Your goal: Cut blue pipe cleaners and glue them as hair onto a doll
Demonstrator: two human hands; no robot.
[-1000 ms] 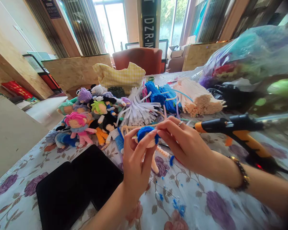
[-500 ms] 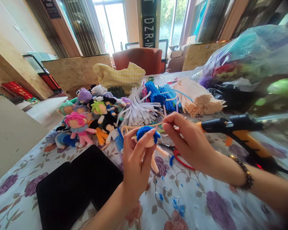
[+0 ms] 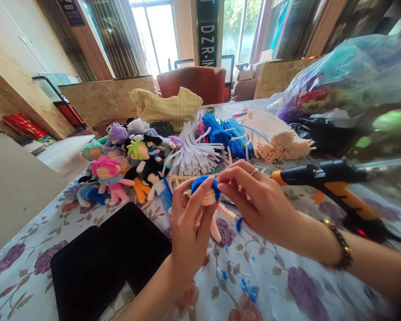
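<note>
The right hand (image 3: 254,196), clear of the blue-haired doll (image 3: 210,199) a moment ago, is back at its head, so the fiddling apparently goes on! One doll, held by the left hand (image 3: 189,225), left of one glue gun (image 3: 341,192); right fingertips narrowed (on what, I can't tell).
</note>
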